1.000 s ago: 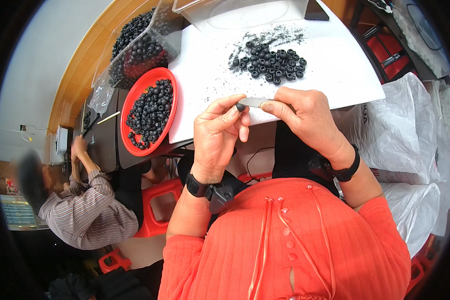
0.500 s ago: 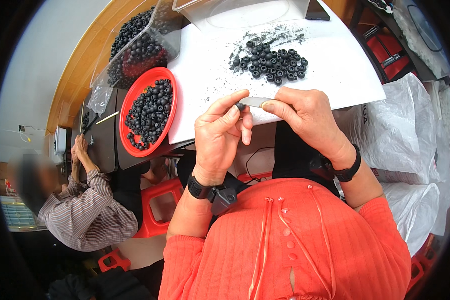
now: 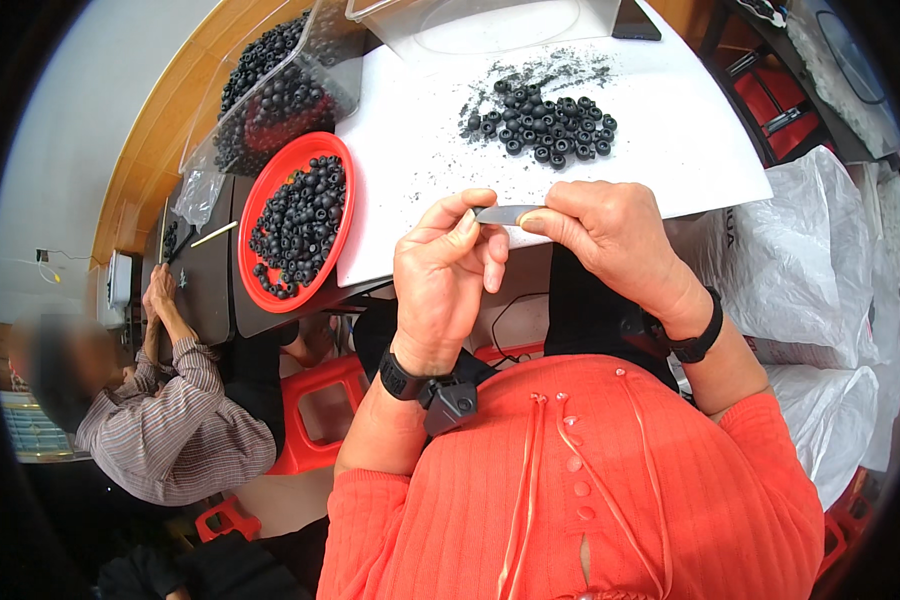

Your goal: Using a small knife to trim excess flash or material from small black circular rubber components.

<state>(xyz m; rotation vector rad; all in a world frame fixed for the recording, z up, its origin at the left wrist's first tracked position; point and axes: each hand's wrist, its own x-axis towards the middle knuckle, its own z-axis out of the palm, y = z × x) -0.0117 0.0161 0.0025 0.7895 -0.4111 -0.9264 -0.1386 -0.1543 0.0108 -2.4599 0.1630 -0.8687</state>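
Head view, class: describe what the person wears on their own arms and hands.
Both hands are bare. The left wrist carries a black band with a small dark boxy device; the right wrist has a black strap. Orange ribbed sleeves cover the upper arms.

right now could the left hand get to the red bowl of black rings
Probably yes. The red bowl sits on the table just left of and beyond the left hand, with nothing between them. But that hand is pinching a small metal blade together with the right hand, so it would need to let go first.
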